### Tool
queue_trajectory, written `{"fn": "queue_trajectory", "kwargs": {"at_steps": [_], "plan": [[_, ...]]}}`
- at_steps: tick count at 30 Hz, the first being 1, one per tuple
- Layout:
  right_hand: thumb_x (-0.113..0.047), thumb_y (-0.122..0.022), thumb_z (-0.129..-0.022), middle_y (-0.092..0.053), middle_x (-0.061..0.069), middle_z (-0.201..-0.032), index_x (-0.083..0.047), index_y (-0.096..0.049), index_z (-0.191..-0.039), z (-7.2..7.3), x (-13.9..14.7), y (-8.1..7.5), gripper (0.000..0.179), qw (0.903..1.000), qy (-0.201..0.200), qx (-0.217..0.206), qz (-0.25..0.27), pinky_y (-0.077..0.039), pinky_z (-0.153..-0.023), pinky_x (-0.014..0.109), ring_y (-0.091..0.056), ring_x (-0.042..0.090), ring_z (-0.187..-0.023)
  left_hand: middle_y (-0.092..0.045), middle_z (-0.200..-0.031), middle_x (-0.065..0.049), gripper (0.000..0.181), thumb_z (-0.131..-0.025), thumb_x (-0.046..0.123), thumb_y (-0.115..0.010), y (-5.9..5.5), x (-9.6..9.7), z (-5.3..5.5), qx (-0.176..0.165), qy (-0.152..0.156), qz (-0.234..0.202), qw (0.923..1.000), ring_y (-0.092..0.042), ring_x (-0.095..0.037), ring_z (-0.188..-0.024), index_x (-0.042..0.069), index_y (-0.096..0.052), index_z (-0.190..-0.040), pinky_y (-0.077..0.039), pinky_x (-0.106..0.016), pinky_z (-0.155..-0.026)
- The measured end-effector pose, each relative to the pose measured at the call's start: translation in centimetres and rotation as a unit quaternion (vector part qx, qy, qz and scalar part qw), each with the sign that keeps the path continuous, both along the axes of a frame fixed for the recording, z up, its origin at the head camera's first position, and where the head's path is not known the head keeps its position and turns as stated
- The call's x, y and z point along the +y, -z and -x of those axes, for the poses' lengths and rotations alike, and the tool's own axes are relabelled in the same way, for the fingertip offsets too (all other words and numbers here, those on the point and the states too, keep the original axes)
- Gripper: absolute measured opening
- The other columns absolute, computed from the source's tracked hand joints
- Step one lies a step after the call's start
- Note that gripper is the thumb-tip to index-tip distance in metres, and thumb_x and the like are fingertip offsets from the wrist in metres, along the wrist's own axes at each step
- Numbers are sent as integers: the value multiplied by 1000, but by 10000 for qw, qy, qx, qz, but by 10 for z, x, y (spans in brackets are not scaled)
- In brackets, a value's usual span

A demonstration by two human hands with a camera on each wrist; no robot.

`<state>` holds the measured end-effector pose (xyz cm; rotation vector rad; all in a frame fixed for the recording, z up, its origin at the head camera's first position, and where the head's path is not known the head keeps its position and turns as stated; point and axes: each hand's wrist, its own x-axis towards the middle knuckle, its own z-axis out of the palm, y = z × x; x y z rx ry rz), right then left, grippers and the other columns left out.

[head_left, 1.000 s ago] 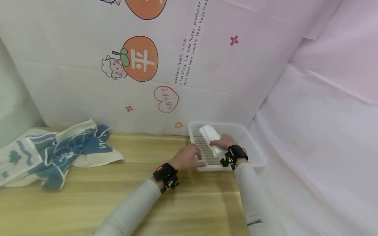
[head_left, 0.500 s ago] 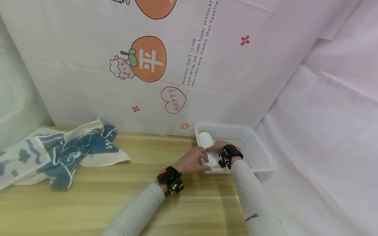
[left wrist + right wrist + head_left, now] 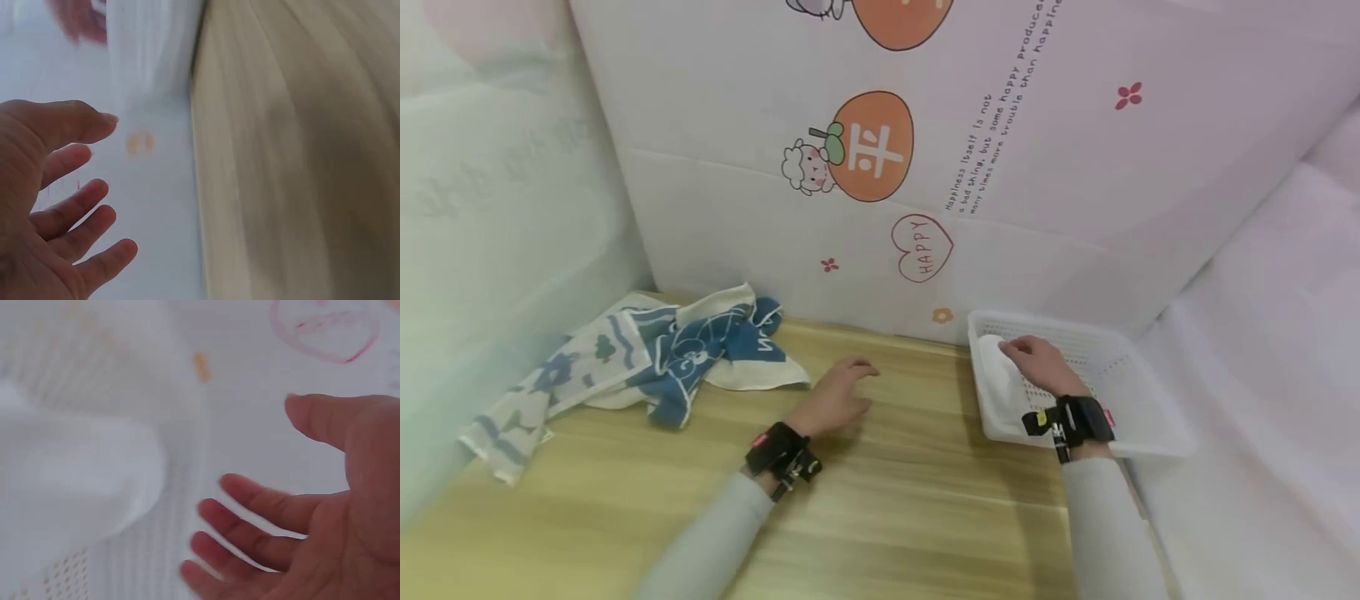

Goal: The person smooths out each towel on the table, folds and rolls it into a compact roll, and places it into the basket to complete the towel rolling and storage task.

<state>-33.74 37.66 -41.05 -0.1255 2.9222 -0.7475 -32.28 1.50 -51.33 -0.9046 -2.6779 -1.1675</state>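
Note:
A white folded cloth-like bundle [image 3: 997, 375] lies along the left side inside a white plastic basket [image 3: 1150, 417]; its exact kind is hard to tell. Above the basket hovers my right hand [image 3: 1043, 365], fingers spread and apart from the bundle, as the right wrist view shows with the bundle [image 3: 81, 481] blurred beside it. My left hand [image 3: 833, 398] is over the wooden table, between the basket and a crumpled blue and white towel [image 3: 700, 346]. Nothing is between its relaxed fingers [image 3: 81, 240] in the left wrist view.
The wooden table [image 3: 910, 467] runs up to a printed white back sheet [image 3: 1037, 267]. White sheets also hang at the left and right sides. The basket stands in the back right corner, close to both sheets.
The white bundle has been laid down at the basket's left side and my right hand has let go and lifted. My left hand has moved left from the basket toward the towel.

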Motion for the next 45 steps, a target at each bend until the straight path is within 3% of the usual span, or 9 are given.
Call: {"fn": "queue_trajectory", "kwargs": {"at_steps": [3, 8, 14, 18, 22, 28, 38, 41, 45], "plan": [[-38, -46, -108, -49, 29, -144, 4, -51, -141, -26, -19, 9, 54, 9900, -64, 1215, 711, -36, -110, 61, -43, 46, -136, -56, -138, -21, 49, -84, 6, -78, 9, -43, -5, 172, -545, -92, 9983, -50, -39, -131, -1, -63, -130, -40, -53, -113], [-10, -62, -100, -60, 23, -131, 1, -64, -124, -60, -79, 53, 27, 9459, -903, 2715, 1528, -37, -108, 59, -51, 40, -126, -59, -129, -25, 45, -79, 2, -76, 19, -112, -15, 450, -1712, 24, 9842, -55, -45, -121, -3, -66, -123, -44, -59, -104], [-15, -64, -100, -59, 12, -134, -10, -66, -124, -85, -156, 85, 24, 9525, -1620, 2051, 1563, -42, -107, 54, -49, 30, -130, -54, -124, -38, 51, -80, 7, -73, 20, -171, -26, 171, -3932, 195, 9191, -49, -55, -114, -13, -60, -125, -39, -64, -99], [-22, -60, -104, -56, 7, -137, -13, -65, -126, -90, -191, 81, 25, 9532, -1809, 1679, 1748, -43, -107, 52, -48, 27, -133, -51, -118, -44, 53, -84, 15, -73, 21, -193, -31, -354, -4522, 382, 8904, -47, -57, -110, -21, -55, -119, -40, -65, -94], [-21, -59, -104, -58, 6, -135, -13, -66, -124, -93, -208, 74, 23, 9503, -1884, 1708, 1794, -44, -106, 51, -50, 26, -131, -58, -102, -41, 31, -83, 9, -66, 22, -198, -29, -480, -4316, 374, 9000, -57, -55, -93, -18, -61, -98, -50, -64, -77], [-16, -61, -102, -60, 5, -129, -13, -66, -120, -93, -215, 72, 19, 9502, -1987, 1728, 1669, -46, -104, 48, -53, 24, -126, -66, -96, -35, 16, -86, -8, -57, 9, -192, -22, 656, -4059, -597, 9096, -60, -52, -92, -12, -68, -96, -46, -61, -89], [-20, -62, -102, -62, 6, -129, -11, -64, -127, -94, -226, 74, 27, 9537, -2096, 1653, 1386, -50, -103, 45, -57, 22, -124, -65, -95, -24, 18, -84, -20, -57, -36, -146, -19, 2634, -2770, -2623, 8861, -61, -37, -90, -6, -68, -88, -49, -32, -85], [-22, -64, -101, -63, 8, -131, -10, -57, -138, -94, -233, 76, 40, 9516, -2200, 1624, 1402, -50, -104, 45, -58, 23, -124, -65, -97, -20, 21, -84, -21, -58, -41, -118, -25, 2701, -1884, -2870, 8995, -62, -31, -89, -3, -68, -86, -50, -20, -83], [-22, -66, -100, -62, 13, -135, -8, -45, -148, -92, -242, 82, 54, 9397, -2471, 1600, 1739, -51, -102, 49, -59, 27, -123, -66, -102, -14, 20, -87, -15, -61, -38, -79, -39, 2153, -397, -2530, 9424, -64, -22, -93, 3, -69, -90, -55, -20, -81]]}}
